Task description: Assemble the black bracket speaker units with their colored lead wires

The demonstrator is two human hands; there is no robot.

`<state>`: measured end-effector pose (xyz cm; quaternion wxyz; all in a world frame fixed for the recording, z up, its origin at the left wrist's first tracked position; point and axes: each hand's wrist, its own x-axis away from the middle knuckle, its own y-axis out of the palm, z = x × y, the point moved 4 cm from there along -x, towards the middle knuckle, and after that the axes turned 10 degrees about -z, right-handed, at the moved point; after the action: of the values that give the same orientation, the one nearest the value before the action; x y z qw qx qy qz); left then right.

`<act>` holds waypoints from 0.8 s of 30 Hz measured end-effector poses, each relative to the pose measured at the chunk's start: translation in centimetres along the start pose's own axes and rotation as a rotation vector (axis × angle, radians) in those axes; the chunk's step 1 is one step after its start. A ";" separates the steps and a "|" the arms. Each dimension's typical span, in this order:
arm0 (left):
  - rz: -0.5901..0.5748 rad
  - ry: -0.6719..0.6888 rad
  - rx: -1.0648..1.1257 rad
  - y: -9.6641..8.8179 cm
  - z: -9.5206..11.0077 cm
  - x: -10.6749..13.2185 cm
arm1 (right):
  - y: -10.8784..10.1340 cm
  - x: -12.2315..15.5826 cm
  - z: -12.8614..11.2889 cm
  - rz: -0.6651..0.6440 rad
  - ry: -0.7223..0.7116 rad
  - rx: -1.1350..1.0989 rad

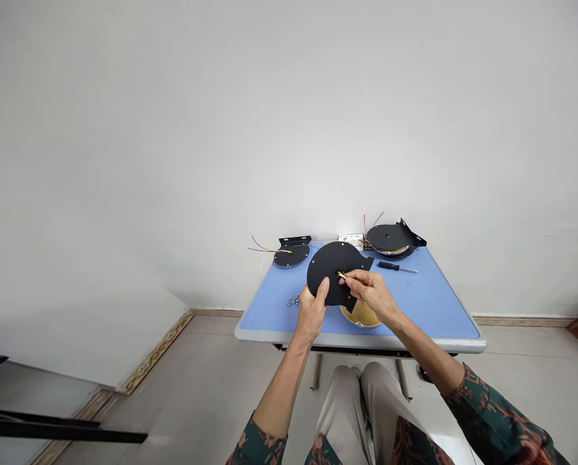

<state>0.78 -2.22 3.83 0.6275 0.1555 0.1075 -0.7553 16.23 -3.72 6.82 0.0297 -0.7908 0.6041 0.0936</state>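
Note:
My left hand (312,310) grips the lower left edge of a round black plate (325,268), its thumb lying on the face. The plate is held tilted above the table, with a bracket-like part at its right side. At a hole near the plate's middle, my right hand (371,294) pinches thin wires (341,274), among them yellow and white ones. Below the plate, a round yellow-gold disc (361,315) rests on the table, partly hidden by the plate and my right hand.
On the blue-topped table (424,303), a black disc with wires (291,255) lies back left. Stacked black plates (390,239) sit back right, beside a white box-like part (350,241). A screwdriver (398,267) lies in front of them. Small screws (292,300) lie left. A wall stands behind.

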 end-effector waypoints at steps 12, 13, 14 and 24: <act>0.079 -0.044 -0.013 0.4 0.2 0.4 | -0.1 0.0 0.8 0.010 0.001 0.017; 0.092 -0.047 -0.012 0.5 0.3 0.4 | -0.1 0.0 0.9 0.017 0.004 0.032; 0.106 -0.046 -0.009 0.5 0.3 0.4 | -0.1 0.0 1.0 0.023 0.007 0.049; 0.199 0.019 -0.159 0.2 0.6 0.7 | -0.1 -0.1 1.3 0.052 0.029 0.156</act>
<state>0.83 -3.12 4.10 0.7087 0.1224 0.1570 -0.6768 16.12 -3.36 5.58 0.0799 -0.7715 0.6302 0.0354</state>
